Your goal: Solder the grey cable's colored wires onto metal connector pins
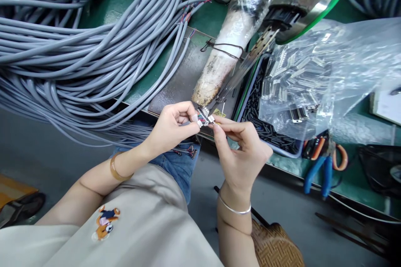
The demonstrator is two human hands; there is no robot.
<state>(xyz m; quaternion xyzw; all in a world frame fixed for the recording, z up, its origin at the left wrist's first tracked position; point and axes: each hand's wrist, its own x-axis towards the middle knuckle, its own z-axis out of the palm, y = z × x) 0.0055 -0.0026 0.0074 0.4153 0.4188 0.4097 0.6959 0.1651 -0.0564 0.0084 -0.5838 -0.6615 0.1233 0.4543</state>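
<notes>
A small metal multi-pin connector (205, 113) with coloured wires along its near side is held between my two hands, just below the tip of a wrapped, scorched white tube (213, 75). My left hand (173, 127) is closed, thumb and fingers pinching the connector's left, wired side. On the other side, my right hand (239, 144) pinches the connector's right end between thumb and index finger; any smaller piece in those fingertips is hidden. Several finished-looking wired connectors (191, 150) lie over my blue-clad leg, below the hands.
Grey cables (94, 46) with stripped ends cover the bench's left. A blue bin (282, 150) of small black sleeves stands at right, under a clear bag (313, 66) of metal connectors. Blue-handled pliers (318, 175) lie near the edge. A woven stool (275, 244) is below.
</notes>
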